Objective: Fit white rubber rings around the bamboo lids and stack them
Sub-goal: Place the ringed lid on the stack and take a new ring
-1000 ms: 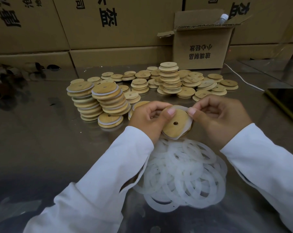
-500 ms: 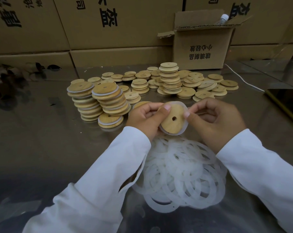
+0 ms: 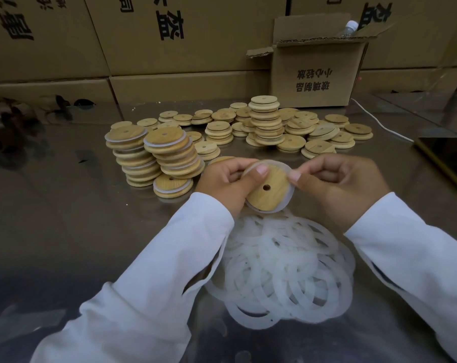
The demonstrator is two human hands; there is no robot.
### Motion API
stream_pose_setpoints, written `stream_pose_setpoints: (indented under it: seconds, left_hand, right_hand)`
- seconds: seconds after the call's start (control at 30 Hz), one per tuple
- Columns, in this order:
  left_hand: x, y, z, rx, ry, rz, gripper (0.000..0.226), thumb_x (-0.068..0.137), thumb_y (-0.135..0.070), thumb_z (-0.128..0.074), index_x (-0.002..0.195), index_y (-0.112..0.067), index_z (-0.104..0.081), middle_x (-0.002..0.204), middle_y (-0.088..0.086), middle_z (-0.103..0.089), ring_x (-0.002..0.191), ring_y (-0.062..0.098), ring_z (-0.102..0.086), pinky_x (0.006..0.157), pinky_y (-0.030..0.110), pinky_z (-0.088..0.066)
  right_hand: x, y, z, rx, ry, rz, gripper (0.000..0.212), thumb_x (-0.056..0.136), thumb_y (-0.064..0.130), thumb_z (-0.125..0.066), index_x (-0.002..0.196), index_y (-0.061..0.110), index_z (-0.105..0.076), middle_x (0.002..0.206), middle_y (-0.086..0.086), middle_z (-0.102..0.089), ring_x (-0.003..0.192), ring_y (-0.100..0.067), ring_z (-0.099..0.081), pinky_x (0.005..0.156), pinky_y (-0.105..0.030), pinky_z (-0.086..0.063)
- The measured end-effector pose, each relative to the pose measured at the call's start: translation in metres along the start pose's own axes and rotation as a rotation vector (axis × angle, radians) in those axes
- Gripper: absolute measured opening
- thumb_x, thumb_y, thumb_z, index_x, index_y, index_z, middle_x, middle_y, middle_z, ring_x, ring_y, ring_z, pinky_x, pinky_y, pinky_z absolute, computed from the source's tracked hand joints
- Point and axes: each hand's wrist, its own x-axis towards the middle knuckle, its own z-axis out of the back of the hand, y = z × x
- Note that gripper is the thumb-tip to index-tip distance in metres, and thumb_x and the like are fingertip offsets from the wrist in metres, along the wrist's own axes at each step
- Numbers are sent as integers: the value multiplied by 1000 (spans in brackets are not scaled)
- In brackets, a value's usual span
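Observation:
I hold a round bamboo lid (image 3: 268,191) with a small centre hole above the table, tilted toward me. A white rubber ring (image 3: 287,195) runs round its rim. My left hand (image 3: 227,183) grips the lid's left side, thumb on its face. My right hand (image 3: 337,184) pinches the ring at the lid's right edge. Below my hands lies a heap of loose white rings (image 3: 285,268). To the left stand two leaning stacks of ringed lids (image 3: 154,153), with one ringed lid (image 3: 172,185) in front of them.
Several bare bamboo lids (image 3: 266,124) lie in low piles and one tall stack at the back of the shiny metal table (image 3: 64,218). An open cardboard box (image 3: 316,74) stands behind them, before a wall of cartons. A phone (image 3: 450,158) with a white cable lies at the right.
The lid has turned in my hands and tilted more upright. The ring, loose on the right side before, now sits round more of the rim. My hands stayed in place.

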Motion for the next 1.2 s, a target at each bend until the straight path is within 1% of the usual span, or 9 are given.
stream_pose_setpoints:
  seconds: [0.1,0.2,0.33,0.43,0.63,0.77,0.93,1.07,1.2]
  left_hand:
    - [1,0,3,-22,36,-5,8,84,-18,-62,85,-24,-68,76,-4,-72,77,12,-69,78,35,-57]
    - [3,-1,4,-64,51,0,9,83,-19,-61,87,-23,-68,77,-4,-73,78,12,-69,75,33,-57]
    - [2,0,1,-104,16,32,7,84,-18,-62,86,-21,-68,76,-3,-72,75,12,-67,75,34,-57]
    - [2,-1,-1,-134,-37,32,5,83,-17,-63,86,-18,-67,78,2,-70,76,16,-66,81,40,-55]
    - [2,-1,-3,-153,-53,29,3,82,-16,-65,84,-18,-65,74,0,-69,76,19,-65,82,47,-55]
    - [3,0,-1,-172,-37,34,2,82,-16,-64,83,-17,-66,72,0,-70,75,18,-66,74,41,-57]
    - [3,0,0,-226,-12,55,4,83,-15,-62,83,-15,-66,67,-3,-70,65,11,-67,56,29,-57]
    - [4,0,1,-263,-36,78,4,83,-14,-61,82,-14,-66,65,-3,-70,63,10,-68,54,26,-55]
    - [3,-1,0,-275,-37,104,6,84,-14,-61,86,-12,-66,80,5,-68,73,16,-67,57,27,-56]
  right_hand:
    - [2,2,2,82,25,-53,16,75,15,-72,60,21,-67,60,8,-69,62,-4,-64,70,-20,-49]
    - [1,4,0,131,33,-7,15,76,11,-71,63,19,-66,59,8,-68,60,-1,-62,65,-14,-50]
    - [0,2,-2,83,1,86,15,76,9,-71,66,18,-65,63,14,-68,63,-1,-64,62,-8,-47]
    - [-1,-2,-4,59,-5,79,12,74,12,-72,66,18,-64,62,14,-67,61,-1,-62,62,-9,-48]
    - [-1,-6,-5,-56,-38,64,15,76,22,-69,63,26,-63,64,16,-67,62,-1,-62,62,-9,-48]
    - [1,-4,-3,-33,0,37,18,81,14,-65,64,21,-62,56,16,-65,57,1,-61,58,-6,-45]
    - [2,-2,-1,31,0,-21,18,81,14,-65,64,18,-64,53,6,-66,61,-14,-62,72,-29,-50]
    - [0,-1,-3,28,48,21,17,81,13,-64,66,19,-64,54,9,-66,55,-2,-62,66,-14,-50]
    - [1,-2,-1,70,64,12,14,80,13,-66,67,19,-65,56,7,-67,56,-4,-62,67,-15,-52]
